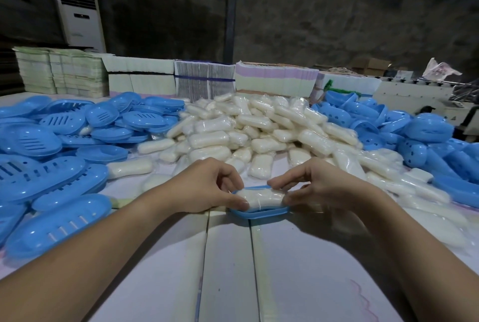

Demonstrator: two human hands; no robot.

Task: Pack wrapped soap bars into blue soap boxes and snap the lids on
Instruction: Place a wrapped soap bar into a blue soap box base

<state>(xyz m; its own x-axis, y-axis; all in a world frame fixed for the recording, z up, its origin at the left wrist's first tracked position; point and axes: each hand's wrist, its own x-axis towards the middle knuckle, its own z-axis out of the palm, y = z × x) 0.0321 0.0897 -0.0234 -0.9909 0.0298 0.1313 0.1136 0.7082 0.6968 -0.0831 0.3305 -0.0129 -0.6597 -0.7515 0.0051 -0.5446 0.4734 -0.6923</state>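
Note:
A wrapped white soap bar [260, 198] lies in a shallow blue soap box base [259, 213] on the white table in front of me. My left hand [207, 187] pinches the bar's left end, thumb on its near side. My right hand [318, 184] grips the right end, fingers stretched over the top. A big heap of wrapped soap bars [259, 127] lies just behind. Slotted blue lids and bases [51, 145] are piled on the left, and more blue box parts [414, 130] on the right.
Bundled stacks of flat cartons [145, 75] line the table's far edge. A white standing air conditioner [79, 16] is at the back left. Loose soap bars [420, 192] spill toward my right arm. White table surface [233, 270] lies between my forearms.

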